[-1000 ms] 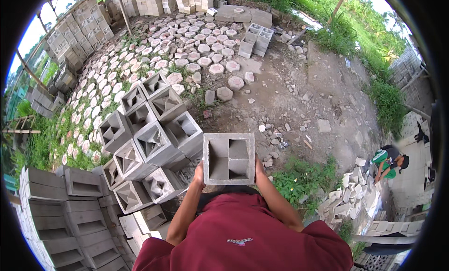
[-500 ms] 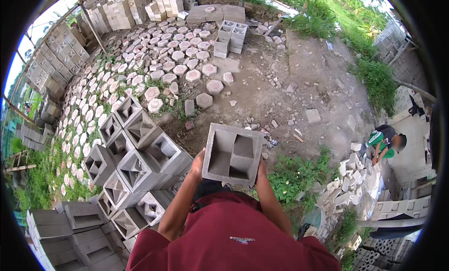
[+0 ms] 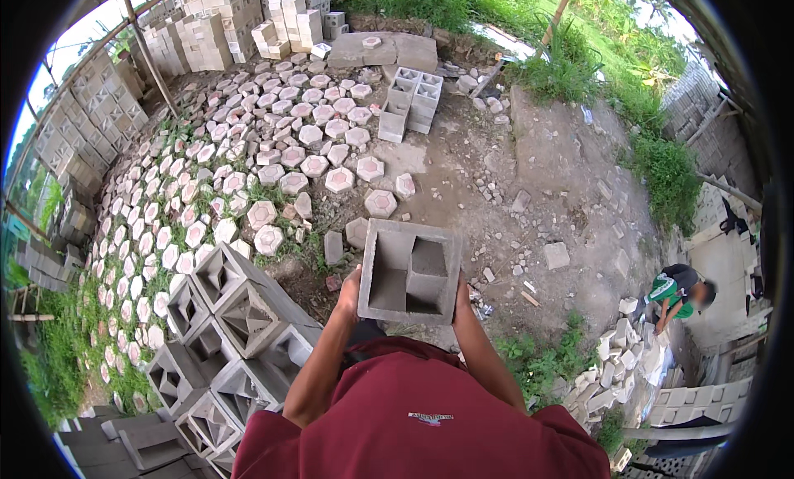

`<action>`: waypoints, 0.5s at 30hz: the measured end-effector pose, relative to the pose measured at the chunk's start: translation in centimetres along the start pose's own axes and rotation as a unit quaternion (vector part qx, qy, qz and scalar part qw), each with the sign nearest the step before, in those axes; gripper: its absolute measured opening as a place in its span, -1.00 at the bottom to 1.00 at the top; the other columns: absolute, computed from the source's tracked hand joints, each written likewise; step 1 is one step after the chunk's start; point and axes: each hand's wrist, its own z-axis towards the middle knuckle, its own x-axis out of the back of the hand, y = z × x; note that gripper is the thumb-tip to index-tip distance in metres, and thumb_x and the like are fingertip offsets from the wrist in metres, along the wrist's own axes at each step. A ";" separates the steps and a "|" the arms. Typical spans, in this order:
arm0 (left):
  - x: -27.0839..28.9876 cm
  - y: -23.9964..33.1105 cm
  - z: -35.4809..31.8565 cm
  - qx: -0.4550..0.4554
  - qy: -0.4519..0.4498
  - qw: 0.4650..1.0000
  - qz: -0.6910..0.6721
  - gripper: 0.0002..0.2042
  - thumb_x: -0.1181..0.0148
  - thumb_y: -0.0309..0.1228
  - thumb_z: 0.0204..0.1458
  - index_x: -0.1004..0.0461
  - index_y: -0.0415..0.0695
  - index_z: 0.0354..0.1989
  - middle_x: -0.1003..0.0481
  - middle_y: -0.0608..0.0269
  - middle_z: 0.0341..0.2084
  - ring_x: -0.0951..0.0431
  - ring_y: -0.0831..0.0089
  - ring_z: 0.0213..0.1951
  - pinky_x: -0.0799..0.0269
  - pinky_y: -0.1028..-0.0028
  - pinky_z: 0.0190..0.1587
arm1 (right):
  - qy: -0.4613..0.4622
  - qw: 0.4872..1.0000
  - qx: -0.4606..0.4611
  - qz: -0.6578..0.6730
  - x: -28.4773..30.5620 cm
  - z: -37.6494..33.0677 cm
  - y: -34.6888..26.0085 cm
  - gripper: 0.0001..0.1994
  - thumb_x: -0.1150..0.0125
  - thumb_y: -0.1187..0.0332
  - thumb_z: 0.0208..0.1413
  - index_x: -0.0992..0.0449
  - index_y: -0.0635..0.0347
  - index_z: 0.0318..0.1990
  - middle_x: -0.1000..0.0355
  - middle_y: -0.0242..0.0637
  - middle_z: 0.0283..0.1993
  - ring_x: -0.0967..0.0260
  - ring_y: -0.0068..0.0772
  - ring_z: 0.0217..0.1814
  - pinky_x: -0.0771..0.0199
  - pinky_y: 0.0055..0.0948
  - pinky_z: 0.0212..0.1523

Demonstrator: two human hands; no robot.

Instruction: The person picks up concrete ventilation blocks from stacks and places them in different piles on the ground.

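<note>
A grey square concrete ventilation block, open-faced with an inner divider, is held out in front of my body. My left hand grips its left side, and my right hand clasps the opposite side. Most of the fingers are hidden behind or beneath the block. To the left, close to my left forearm, rises a stack of similar blocks with pyramid-shaped recesses.
Hexagonal paving stones cover the ground ahead and left. Beyond stand upright hollow blocks. At right, a co-worker bends by a heap of broken blocks. Weeds grow near my right arm; darker blocks lie lower left.
The stack, pavers and upright blocks have shifted lower in the picture. Both hands keep their hold on the ventilation block, which stays at nearly the same spot before me.
</note>
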 end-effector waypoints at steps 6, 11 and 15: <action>0.3 8.6 6.6 -0.015 0.023 0.997 0.072 -0.52 0.33 -0.06 0.24 -0.36 -0.19 0.03 -0.49 0.16 -0.22 -0.53 0.34 -0.25 -0.50 0.34 -0.15 | -0.006 1.000 -0.030 0.004 -7.5 7.0 -3.4 -0.40 0.14 -0.16 0.16 -0.32 0.14 0.14 -0.38 -0.18 0.01 -0.37 -0.16 0.00 -0.39 -0.16 0.03; 1.6 11.8 13.3 -0.005 -0.003 0.999 0.033 -0.52 0.30 -0.06 0.25 -0.34 -0.20 0.06 -0.48 0.17 -0.22 -0.53 0.36 -0.27 -0.51 0.38 -0.15 | -0.028 0.999 -0.020 -0.025 -9.9 14.0 -5.2 -0.33 0.12 -0.23 0.12 -0.35 0.19 0.12 -0.41 -0.20 -0.04 -0.37 -0.24 -0.03 -0.38 -0.24 0.00; 1.4 13.8 17.7 -0.030 0.027 0.999 0.002 -0.60 0.17 -0.17 0.22 -0.38 -0.23 0.01 -0.50 0.19 -0.25 -0.53 0.40 -0.31 -0.51 0.42 -0.20 | -0.009 0.994 -0.003 -0.107 -11.6 20.6 -6.1 -0.27 0.12 -0.29 0.09 -0.38 0.23 0.10 -0.41 -0.23 -0.06 -0.36 -0.34 -0.07 -0.36 -0.36 -0.03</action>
